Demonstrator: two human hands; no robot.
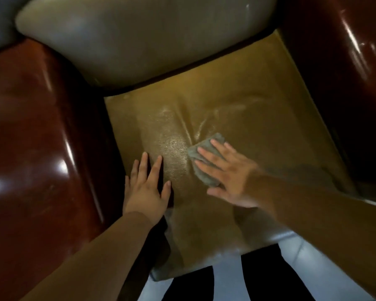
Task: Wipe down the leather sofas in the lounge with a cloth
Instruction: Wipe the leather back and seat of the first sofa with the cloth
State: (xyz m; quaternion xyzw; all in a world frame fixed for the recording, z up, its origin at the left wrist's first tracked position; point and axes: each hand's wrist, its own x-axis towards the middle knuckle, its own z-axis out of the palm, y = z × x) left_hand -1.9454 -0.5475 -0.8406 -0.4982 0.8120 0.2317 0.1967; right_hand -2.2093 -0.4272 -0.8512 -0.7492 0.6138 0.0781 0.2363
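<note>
Tan seat cushion (258, 101) between glossy brown armrests (37, 131): my right hand (230, 177) presses, fingers spread, a seemingly grey cloth (204, 166) mid-cushion; my left hand (147, 187) rests flat, empty.

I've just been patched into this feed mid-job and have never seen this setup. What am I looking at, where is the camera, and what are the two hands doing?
There is no machine here: a person works with bare hands, and the single picture comes from a wide-angle camera on their head, looking down. Below is a leather armchair: a tan seat cushion, a pale back cushion and glossy dark red-brown armrests on both sides. The right hand lies flat with fingers spread, pressing a small grey cloth onto the seat, not closed around it. The left hand lies flat and empty on the seat beside it.
</note>
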